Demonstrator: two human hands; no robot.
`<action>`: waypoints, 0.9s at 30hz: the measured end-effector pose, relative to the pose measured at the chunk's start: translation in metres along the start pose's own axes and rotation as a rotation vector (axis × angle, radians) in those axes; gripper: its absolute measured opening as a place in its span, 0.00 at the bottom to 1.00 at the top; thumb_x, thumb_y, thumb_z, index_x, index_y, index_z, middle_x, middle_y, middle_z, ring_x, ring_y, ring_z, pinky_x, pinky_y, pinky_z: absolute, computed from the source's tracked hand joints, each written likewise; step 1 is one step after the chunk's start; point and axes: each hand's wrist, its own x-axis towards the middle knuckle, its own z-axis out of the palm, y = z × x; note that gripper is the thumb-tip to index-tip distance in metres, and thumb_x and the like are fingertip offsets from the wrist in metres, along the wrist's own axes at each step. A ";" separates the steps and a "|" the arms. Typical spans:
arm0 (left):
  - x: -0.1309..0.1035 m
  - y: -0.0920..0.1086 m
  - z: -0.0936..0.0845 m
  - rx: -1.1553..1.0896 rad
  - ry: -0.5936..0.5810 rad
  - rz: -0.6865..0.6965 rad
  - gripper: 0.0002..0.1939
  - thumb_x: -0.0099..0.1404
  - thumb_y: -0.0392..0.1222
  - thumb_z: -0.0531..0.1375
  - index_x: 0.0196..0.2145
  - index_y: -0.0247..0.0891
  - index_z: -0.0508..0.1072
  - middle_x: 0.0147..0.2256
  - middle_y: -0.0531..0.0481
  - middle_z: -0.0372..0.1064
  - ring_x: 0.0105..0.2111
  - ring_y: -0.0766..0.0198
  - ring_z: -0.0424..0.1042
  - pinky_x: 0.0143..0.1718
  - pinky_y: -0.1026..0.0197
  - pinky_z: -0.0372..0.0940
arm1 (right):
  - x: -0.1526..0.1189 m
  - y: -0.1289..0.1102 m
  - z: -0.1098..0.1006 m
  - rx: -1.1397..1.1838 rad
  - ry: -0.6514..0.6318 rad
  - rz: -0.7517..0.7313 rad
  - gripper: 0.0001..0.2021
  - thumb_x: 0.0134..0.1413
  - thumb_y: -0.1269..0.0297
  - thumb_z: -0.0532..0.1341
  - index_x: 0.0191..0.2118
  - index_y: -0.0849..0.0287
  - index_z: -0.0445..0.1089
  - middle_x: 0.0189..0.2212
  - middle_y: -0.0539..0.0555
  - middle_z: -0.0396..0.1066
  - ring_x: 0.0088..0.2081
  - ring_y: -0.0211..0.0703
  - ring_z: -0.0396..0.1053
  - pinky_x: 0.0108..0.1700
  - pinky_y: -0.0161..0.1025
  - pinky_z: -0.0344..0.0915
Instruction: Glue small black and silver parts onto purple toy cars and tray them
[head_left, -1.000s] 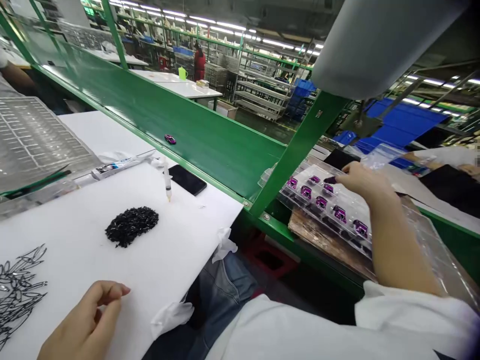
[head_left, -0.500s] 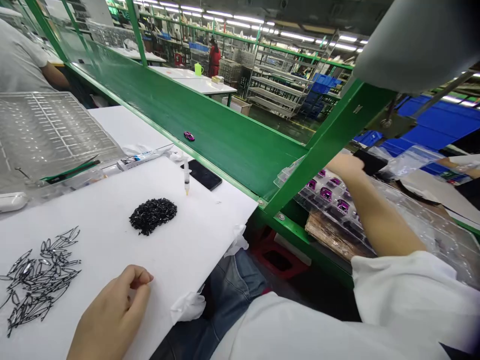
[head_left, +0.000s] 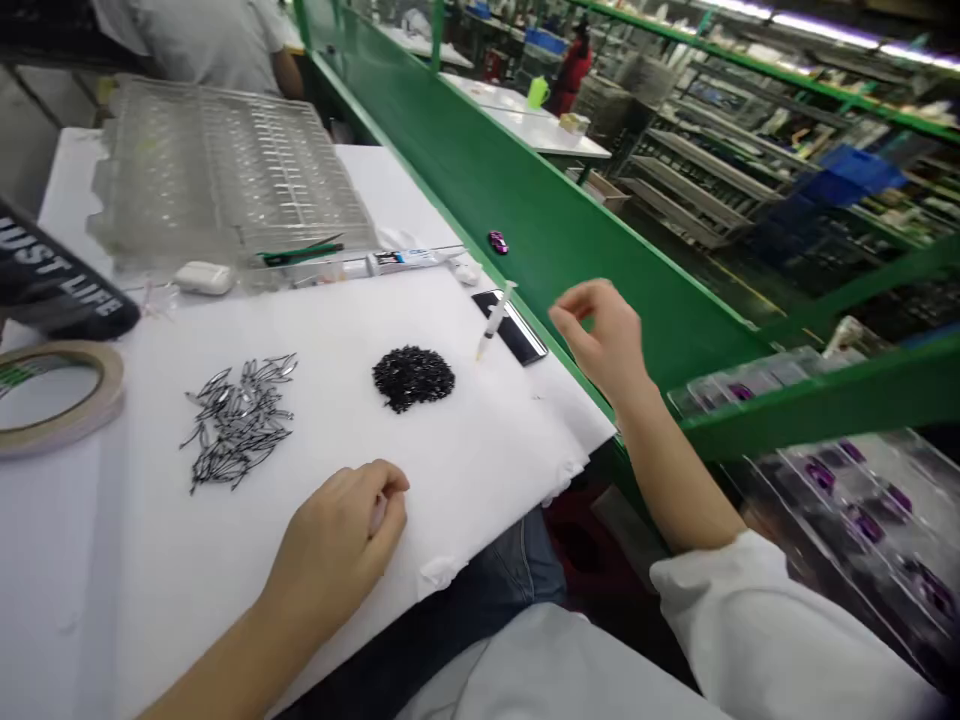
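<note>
- The right hand [head_left: 604, 335] hangs in the air over the right edge of the white worktop [head_left: 480, 470]; its fingers [head_left: 574, 298] are curled loosely with thumb and forefinger apart, pinching nothing that shows.
- Just to the left of those fingers stands the syringe [head_left: 493, 320], near but not touching. Its long axis tilts, plunger end up and toward the right hand, tip down and to the left on the white sheet.
- The syringe leans over a dark phone [head_left: 517, 335] lying flat beside the green conveyor wall [head_left: 570, 230].
- Left of the syringe tip lies the pile of small black parts [head_left: 413, 377], and farther left the scatter of thin black frames [head_left: 236, 420].
- The left hand [head_left: 341, 545] rests on the worktop near the front edge, fingers folded into a loose fist, well apart from the syringe; the right hand is clearly the nearer.
</note>
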 end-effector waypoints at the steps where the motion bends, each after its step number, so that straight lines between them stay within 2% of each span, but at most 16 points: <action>1: 0.001 -0.003 0.000 0.010 0.007 0.048 0.11 0.64 0.40 0.46 0.32 0.40 0.66 0.28 0.53 0.69 0.30 0.61 0.68 0.30 0.61 0.59 | 0.026 -0.004 0.019 -0.013 -0.014 0.009 0.11 0.58 0.60 0.53 0.41 0.61 0.66 0.41 0.55 0.68 0.41 0.39 0.66 0.45 0.40 0.65; 3: 0.003 -0.009 0.002 0.043 0.040 0.178 0.11 0.64 0.36 0.45 0.32 0.39 0.67 0.27 0.53 0.69 0.28 0.63 0.67 0.29 0.62 0.58 | 0.076 -0.004 0.051 -0.078 -0.047 0.052 0.11 0.59 0.64 0.50 0.43 0.61 0.66 0.42 0.57 0.68 0.43 0.41 0.66 0.47 0.40 0.63; 6: 0.006 -0.018 0.006 0.099 0.125 0.357 0.12 0.62 0.31 0.46 0.33 0.38 0.67 0.26 0.53 0.68 0.27 0.64 0.66 0.28 0.62 0.58 | 0.134 0.008 0.084 -0.200 -0.142 0.085 0.13 0.60 0.67 0.50 0.46 0.63 0.66 0.48 0.60 0.65 0.50 0.44 0.62 0.54 0.46 0.58; 9: 0.008 -0.025 0.012 0.145 0.197 0.443 0.11 0.58 0.28 0.47 0.27 0.38 0.65 0.22 0.54 0.63 0.21 0.66 0.61 0.22 0.62 0.53 | 0.170 0.025 0.104 -0.317 -0.284 0.138 0.17 0.58 0.60 0.56 0.50 0.62 0.64 0.50 0.58 0.63 0.50 0.45 0.63 0.51 0.51 0.62; 13: 0.009 -0.028 0.015 0.160 0.255 0.470 0.08 0.52 0.27 0.49 0.22 0.39 0.59 0.19 0.55 0.55 0.17 0.67 0.51 0.18 0.63 0.45 | 0.199 0.039 0.122 -0.431 -0.384 0.212 0.17 0.58 0.58 0.55 0.51 0.60 0.63 0.49 0.57 0.64 0.48 0.43 0.65 0.49 0.47 0.65; 18: 0.009 -0.027 0.012 0.151 0.306 0.469 0.08 0.49 0.27 0.49 0.23 0.39 0.59 0.19 0.56 0.55 0.17 0.68 0.48 0.17 0.64 0.42 | 0.217 0.043 0.142 -0.504 -0.402 0.228 0.18 0.58 0.58 0.55 0.52 0.59 0.62 0.51 0.58 0.62 0.49 0.44 0.64 0.50 0.48 0.64; 23: 0.009 -0.026 0.011 0.117 0.253 0.488 0.06 0.50 0.29 0.49 0.22 0.39 0.58 0.17 0.55 0.50 0.17 0.68 0.46 0.16 0.64 0.41 | 0.207 0.049 0.147 -0.610 -0.349 0.356 0.18 0.59 0.56 0.54 0.52 0.58 0.62 0.49 0.57 0.64 0.49 0.43 0.65 0.51 0.47 0.64; 25: 0.008 -0.025 0.010 0.058 0.211 0.489 0.06 0.52 0.30 0.48 0.23 0.39 0.60 0.18 0.55 0.52 0.17 0.68 0.47 0.16 0.65 0.43 | 0.197 0.052 0.144 -0.657 -0.302 0.375 0.18 0.56 0.58 0.57 0.50 0.62 0.64 0.46 0.62 0.66 0.48 0.46 0.65 0.50 0.49 0.62; 27: 0.008 -0.023 0.007 -0.029 0.178 0.479 0.07 0.53 0.30 0.47 0.25 0.39 0.62 0.20 0.56 0.54 0.18 0.69 0.49 0.17 0.65 0.46 | 0.186 0.054 0.138 -0.657 -0.248 0.287 0.18 0.51 0.61 0.61 0.45 0.70 0.68 0.39 0.70 0.69 0.45 0.52 0.67 0.44 0.50 0.63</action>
